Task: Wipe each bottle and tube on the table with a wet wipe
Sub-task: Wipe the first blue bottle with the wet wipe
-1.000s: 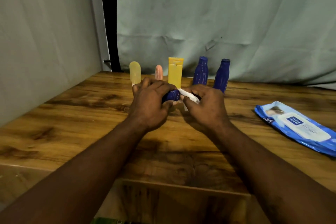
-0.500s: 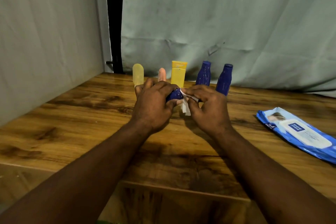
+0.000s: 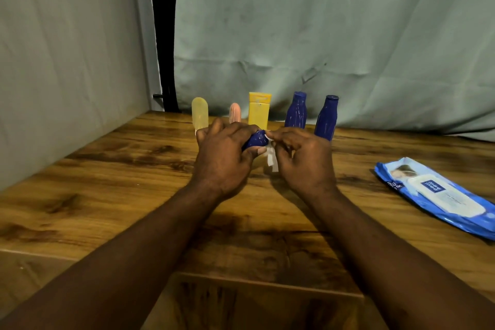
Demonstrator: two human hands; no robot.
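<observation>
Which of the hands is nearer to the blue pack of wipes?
Right. The right hand is between the blue pack of wipes and the left hand, which lies farther away.

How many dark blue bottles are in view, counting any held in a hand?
3. The left standing bottle and the right standing bottle are upright at the back of the table. The held bottle is gripped in the left hand, mostly covered. Hands may hide more.
</observation>
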